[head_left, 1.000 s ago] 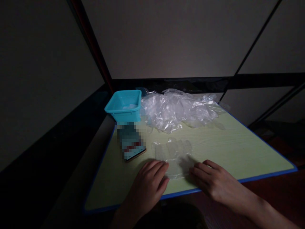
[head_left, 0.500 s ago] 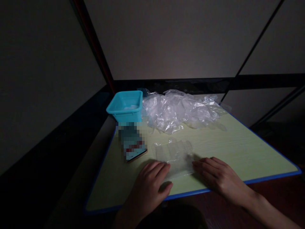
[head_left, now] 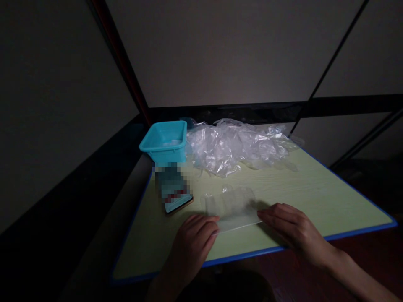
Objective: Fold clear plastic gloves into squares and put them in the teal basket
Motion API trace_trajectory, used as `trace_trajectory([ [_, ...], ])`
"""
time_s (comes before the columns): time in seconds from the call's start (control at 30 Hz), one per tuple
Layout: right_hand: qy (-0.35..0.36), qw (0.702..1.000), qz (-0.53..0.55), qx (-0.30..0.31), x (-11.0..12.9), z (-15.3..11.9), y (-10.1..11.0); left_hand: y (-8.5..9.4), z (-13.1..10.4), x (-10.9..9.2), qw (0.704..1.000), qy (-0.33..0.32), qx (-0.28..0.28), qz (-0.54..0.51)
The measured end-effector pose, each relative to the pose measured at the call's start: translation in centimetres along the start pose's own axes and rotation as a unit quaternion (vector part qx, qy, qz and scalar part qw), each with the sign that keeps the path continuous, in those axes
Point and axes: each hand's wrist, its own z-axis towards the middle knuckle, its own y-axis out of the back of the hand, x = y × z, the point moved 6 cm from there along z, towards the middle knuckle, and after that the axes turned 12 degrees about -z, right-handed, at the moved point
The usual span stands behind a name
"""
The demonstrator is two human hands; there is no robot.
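A thin clear plastic sheet, shaped like a flat glove or bag, lies on the pale green table near its front edge. My left hand pinches the sheet's near left corner between thumb and fingers. At the near right corner, my right hand is closed on the same sheet, its fingers together. The near edge is stretched straight between both hands. Behind it lies a crumpled heap of clear plastic.
A turquoise basket with something pale inside stands at the back left. In front of it is a phone, its screen blurred out. Blue edging borders the table. Wall panels rise behind.
The left thumb has closed in against the fingers at the sheet's corner. The near edge of the sheet is now pulled straight, and the right hand has shifted slightly right.
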Motion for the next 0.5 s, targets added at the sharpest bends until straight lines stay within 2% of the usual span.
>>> trace_trajectory([
  [0.1,-0.024,0.997,0.063,-0.023,-0.5,0.1,0.4,0.3,0.0,0.1,0.999,0.012,-0.021,-0.044],
  [0.3,-0.064,0.988,0.138,-0.035,-1.1,1.3,1.6,1.5,0.7,0.8,0.981,0.099,-0.081,-0.147],
  [0.5,-0.147,0.968,0.204,-0.02,-2.0,2.8,2.8,4.1,1.8,1.0,0.954,0.158,-0.186,-0.174],
])
